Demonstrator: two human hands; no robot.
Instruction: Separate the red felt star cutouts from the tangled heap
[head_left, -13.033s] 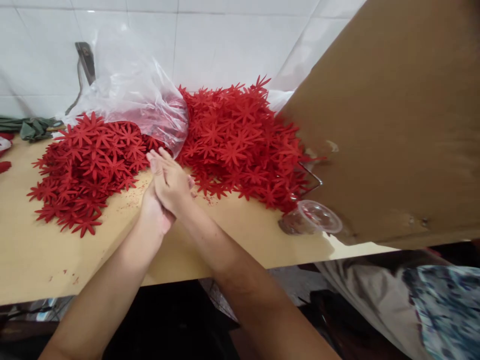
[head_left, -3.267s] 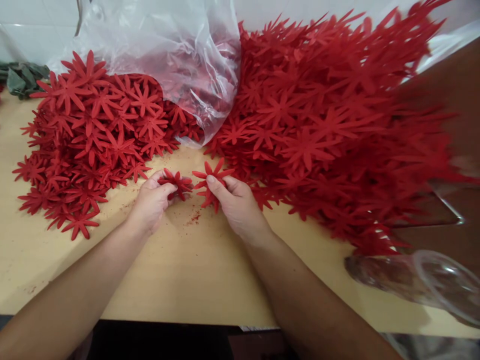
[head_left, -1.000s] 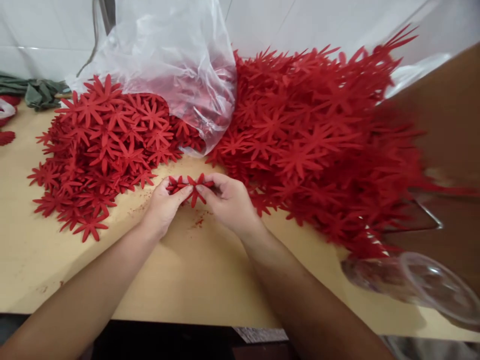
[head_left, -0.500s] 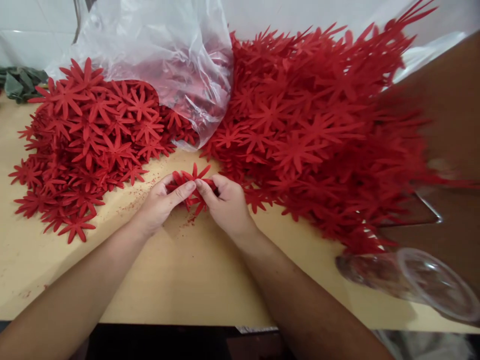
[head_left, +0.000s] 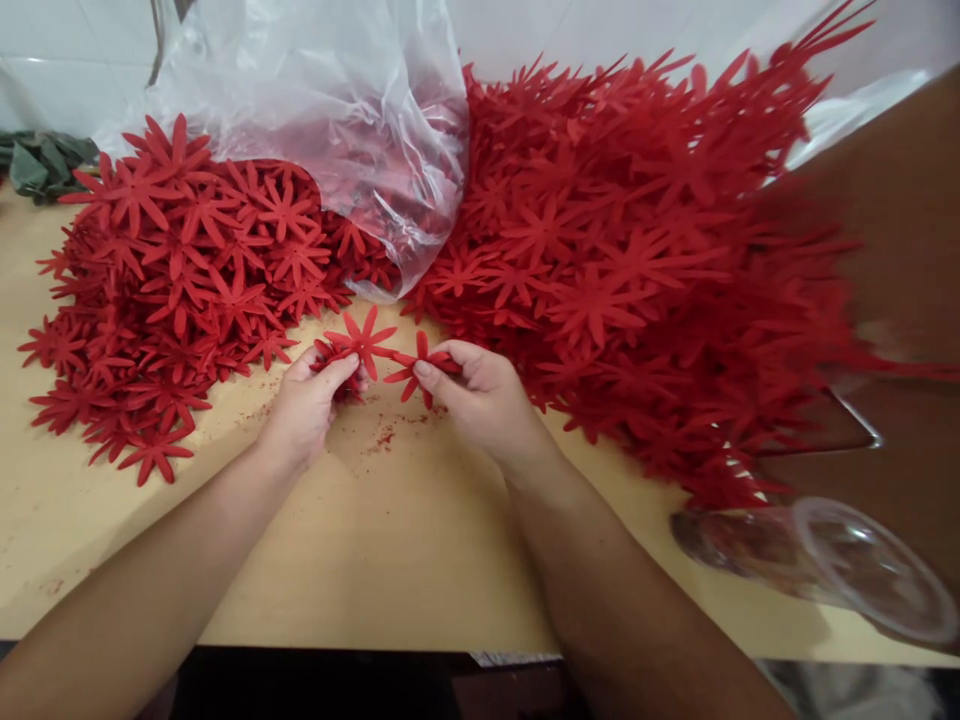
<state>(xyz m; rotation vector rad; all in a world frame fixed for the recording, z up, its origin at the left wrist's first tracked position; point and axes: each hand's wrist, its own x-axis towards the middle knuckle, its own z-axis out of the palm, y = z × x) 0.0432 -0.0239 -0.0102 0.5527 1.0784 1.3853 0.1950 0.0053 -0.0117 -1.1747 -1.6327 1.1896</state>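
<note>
My left hand (head_left: pixel 307 400) is closed on red flower-shaped cutouts (head_left: pixel 364 342); one with long narrow petals stands up above the thumb, and more show beneath it. Between thumb and fingers, my right hand (head_left: pixel 480 400) pinches another red flower cutout (head_left: pixel 422 368). The two hands are slightly apart, low over the table, with their petals almost touching. To the left lies a heap of red flower cutouts (head_left: pixel 187 270). A larger, denser mass of them (head_left: pixel 600 250) rises to the right.
A clear plastic bag (head_left: pixel 375 130) covers part of the left heap. A transparent plastic container (head_left: pixel 870 565) lies tilted at the right, near a brown panel (head_left: pixel 900 240). Green leaf-like pieces (head_left: pixel 45 165) sit at the far left. Red crumbs (head_left: pixel 384 437) dot the table (head_left: pixel 375 570).
My hands were together on the red flower cutouts. They have moved apart, the right one carrying a flower cutout to the right while the left keeps its own.
</note>
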